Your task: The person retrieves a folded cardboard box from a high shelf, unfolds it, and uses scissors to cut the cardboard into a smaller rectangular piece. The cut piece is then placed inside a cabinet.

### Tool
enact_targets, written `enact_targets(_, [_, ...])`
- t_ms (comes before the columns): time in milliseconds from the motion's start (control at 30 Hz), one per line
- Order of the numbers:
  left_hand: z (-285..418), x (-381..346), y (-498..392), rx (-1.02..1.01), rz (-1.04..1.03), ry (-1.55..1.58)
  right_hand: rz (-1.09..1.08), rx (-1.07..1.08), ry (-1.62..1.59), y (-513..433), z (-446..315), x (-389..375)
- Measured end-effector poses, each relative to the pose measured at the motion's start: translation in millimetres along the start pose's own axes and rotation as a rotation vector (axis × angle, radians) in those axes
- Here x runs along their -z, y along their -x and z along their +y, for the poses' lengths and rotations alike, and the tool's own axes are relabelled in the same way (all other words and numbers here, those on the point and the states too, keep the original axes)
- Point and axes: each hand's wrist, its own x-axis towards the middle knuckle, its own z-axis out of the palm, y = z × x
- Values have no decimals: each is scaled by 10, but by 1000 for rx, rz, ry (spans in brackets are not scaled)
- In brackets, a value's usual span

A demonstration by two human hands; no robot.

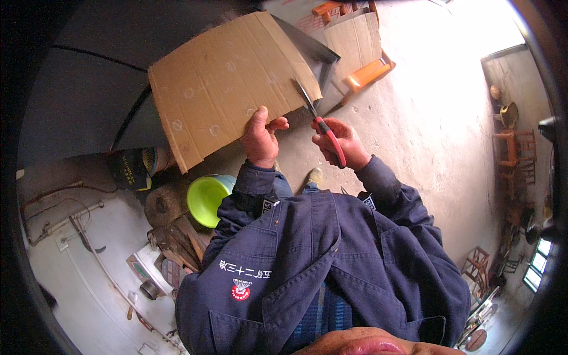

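Note:
A large sheet of brown corrugated cardboard lies in front of me, creased, with several faint round marks. My right hand holds scissors with red and black handles. Their dark blades point away from me at the sheet's near right corner, one lying over the cardboard. My left hand is at the near edge, left of the scissors, its thumb over the top face. The other fingers are curled and partly hidden, so whether they pinch the sheet cannot be told.
Under the cardboard shows a dark table edge. Beyond it to the right, an orange wooden chair bears another cardboard piece. A lime-green basin stands low at my left, near a dark printed bag. More wooden chairs line the far right.

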Motion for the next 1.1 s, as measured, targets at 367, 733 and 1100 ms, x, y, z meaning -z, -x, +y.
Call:
enact_targets(367, [-47, 108, -83, 10, -45, -27, -62, -31, -185, -99, -92, -20])
enact_targets(733, [-28, 44, 43, -33, -37, -136, -163, -24, -166, -236, -11, 52])
enact_targets(1100, [-82, 130, 75, 13, -95, -143, -116, 37, -187, -341, 113, 15])
